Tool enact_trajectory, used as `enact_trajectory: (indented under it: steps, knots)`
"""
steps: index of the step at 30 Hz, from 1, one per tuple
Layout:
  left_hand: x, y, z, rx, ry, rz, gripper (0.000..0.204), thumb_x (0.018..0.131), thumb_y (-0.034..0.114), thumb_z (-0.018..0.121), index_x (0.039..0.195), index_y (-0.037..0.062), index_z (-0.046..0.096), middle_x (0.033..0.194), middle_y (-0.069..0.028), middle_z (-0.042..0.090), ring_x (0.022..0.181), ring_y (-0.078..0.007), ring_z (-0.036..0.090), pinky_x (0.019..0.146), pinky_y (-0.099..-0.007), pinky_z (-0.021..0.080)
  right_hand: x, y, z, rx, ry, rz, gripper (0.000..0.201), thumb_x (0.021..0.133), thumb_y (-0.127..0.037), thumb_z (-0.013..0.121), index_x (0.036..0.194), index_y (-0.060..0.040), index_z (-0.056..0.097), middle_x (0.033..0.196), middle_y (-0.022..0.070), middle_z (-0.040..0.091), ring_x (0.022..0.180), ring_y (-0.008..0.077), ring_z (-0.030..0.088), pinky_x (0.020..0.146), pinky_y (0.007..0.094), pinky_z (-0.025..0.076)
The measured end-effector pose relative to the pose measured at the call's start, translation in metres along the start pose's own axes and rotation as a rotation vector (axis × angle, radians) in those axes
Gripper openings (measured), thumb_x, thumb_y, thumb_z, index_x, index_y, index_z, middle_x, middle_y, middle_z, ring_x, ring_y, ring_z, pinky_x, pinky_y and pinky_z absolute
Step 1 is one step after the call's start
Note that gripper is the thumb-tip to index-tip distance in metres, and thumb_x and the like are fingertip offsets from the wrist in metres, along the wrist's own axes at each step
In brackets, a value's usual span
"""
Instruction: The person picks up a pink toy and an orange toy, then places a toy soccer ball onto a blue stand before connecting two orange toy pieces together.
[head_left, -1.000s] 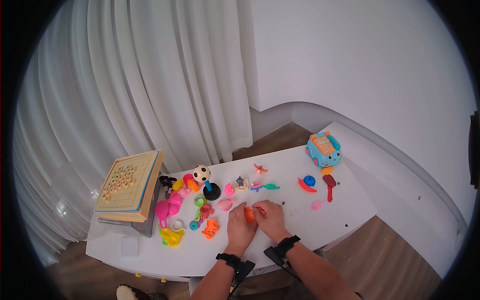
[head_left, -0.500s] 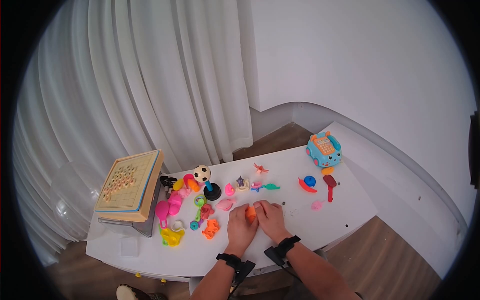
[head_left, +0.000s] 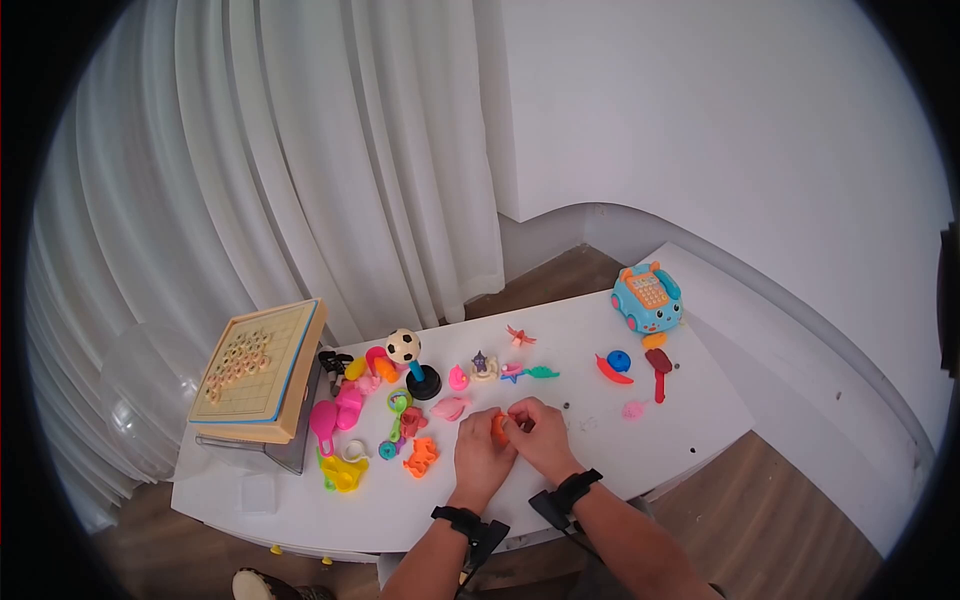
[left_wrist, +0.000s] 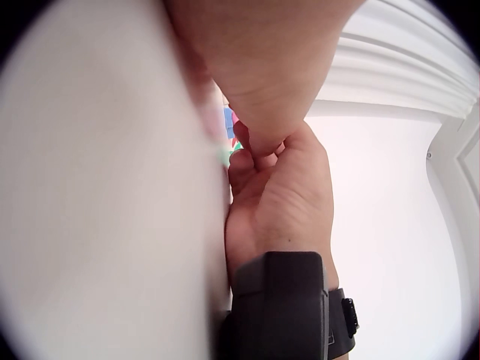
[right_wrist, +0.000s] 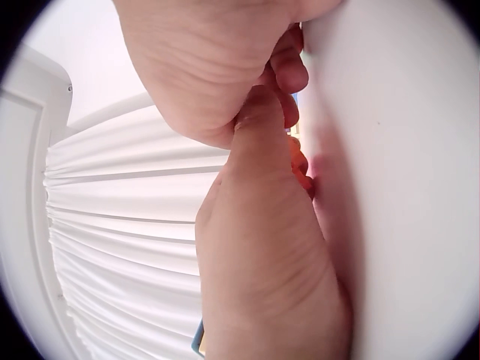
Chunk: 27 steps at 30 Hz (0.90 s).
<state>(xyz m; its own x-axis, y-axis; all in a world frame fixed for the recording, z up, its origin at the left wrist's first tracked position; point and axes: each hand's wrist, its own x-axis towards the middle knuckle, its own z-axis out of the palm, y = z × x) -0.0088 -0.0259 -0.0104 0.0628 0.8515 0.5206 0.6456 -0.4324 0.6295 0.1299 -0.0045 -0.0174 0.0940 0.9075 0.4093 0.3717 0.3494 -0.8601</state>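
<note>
Close together over the front middle of the white table (head_left: 600, 460), my two hands meet around a small orange piece (head_left: 499, 428). My left hand (head_left: 482, 460) has its fingers curled around it from the left. From the right, my right hand (head_left: 541, 440) pinches at it with bent fingers and thumb. Most of the piece is hidden by fingers, so its full shape does not show. In the left wrist view the right hand (left_wrist: 281, 199) lies low along the tabletop. An orange animal-shaped mould (head_left: 421, 458) lies left of my left hand, and a pink toy (head_left: 451, 408) lies just beyond it.
Several colourful toys spread leftward, with a football on a stand (head_left: 404, 347) and yellow pieces (head_left: 345, 475). A board-game box (head_left: 262, 370) stands at the left end. A toy phone (head_left: 649, 298) is at the back right, near a red spoon-like toy (head_left: 658, 373).
My right fingers press in toward the left hand half a second ago, then draw back slightly and bend more. The orange piece stays between the hands. The other toys keep their places.
</note>
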Motion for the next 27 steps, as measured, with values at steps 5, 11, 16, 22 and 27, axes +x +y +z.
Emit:
enact_trajectory:
  steps: [5, 11, 16, 22, 27]
  knots:
    - [0.001, 0.002, -0.001, -0.012, 0.0, -0.001, 0.046, 0.084, 0.016, 0.081, 0.126, 0.0042, 0.065, 0.119, -0.0177, 0.068, 0.113, -0.039, 0.063, 0.098, -0.0459, 0.053, 0.0, 0.002, 0.001, 0.011, 0.013, 0.03, 0.018, 0.089, -0.021, 0.077, 0.094, -0.0048, 0.07, 0.076, 0.0084, 0.074, 0.066, 0.0226, 0.071, 0.069, 0.0357, 0.057]
    - [0.001, 0.002, -0.002, -0.029, 0.039, -0.001, 0.042, 0.086, 0.015, 0.081, 0.123, 0.0041, 0.066, 0.119, -0.0181, 0.068, 0.109, -0.0395, 0.065, 0.096, -0.0459, 0.054, 0.001, 0.002, -0.001, 0.054, 0.046, 0.031, 0.02, 0.097, -0.024, 0.068, 0.096, -0.0047, 0.073, 0.078, 0.0119, 0.074, 0.071, 0.0295, 0.071, 0.075, 0.0408, 0.057]
    - [0.003, 0.002, -0.002, -0.197, 0.06, 0.01, 0.037, 0.086, 0.007, 0.078, 0.12, 0.0028, 0.065, 0.125, -0.0203, 0.068, 0.115, -0.0413, 0.066, 0.1, -0.0444, 0.055, 0.001, -0.001, -0.004, -0.029, -0.028, -0.012, 0.018, 0.098, -0.023, 0.066, 0.098, -0.0059, 0.072, 0.077, 0.0119, 0.073, 0.071, 0.0311, 0.071, 0.08, 0.0431, 0.056]
    - [0.002, -0.003, 0.0, -0.203, 0.027, 0.009, 0.041, 0.085, 0.006, 0.078, 0.122, 0.0016, 0.061, 0.131, -0.0215, 0.065, 0.12, -0.0419, 0.065, 0.103, -0.0439, 0.055, 0.001, 0.007, 0.0, -0.078, -0.014, -0.052, 0.016, 0.097, -0.02, 0.067, 0.099, -0.0048, 0.072, 0.078, 0.0143, 0.073, 0.071, 0.032, 0.072, 0.077, 0.0433, 0.056]
    - [0.002, 0.007, -0.002, -0.184, 0.032, -0.055, 0.049, 0.083, 0.008, 0.081, 0.126, 0.0009, 0.058, 0.129, -0.0202, 0.064, 0.12, -0.0409, 0.063, 0.102, -0.0444, 0.055, -0.001, 0.001, 0.0, -0.023, 0.082, 0.052, 0.015, 0.097, -0.016, 0.065, 0.1, -0.0027, 0.071, 0.08, 0.0179, 0.073, 0.072, 0.0347, 0.073, 0.07, 0.0432, 0.057]
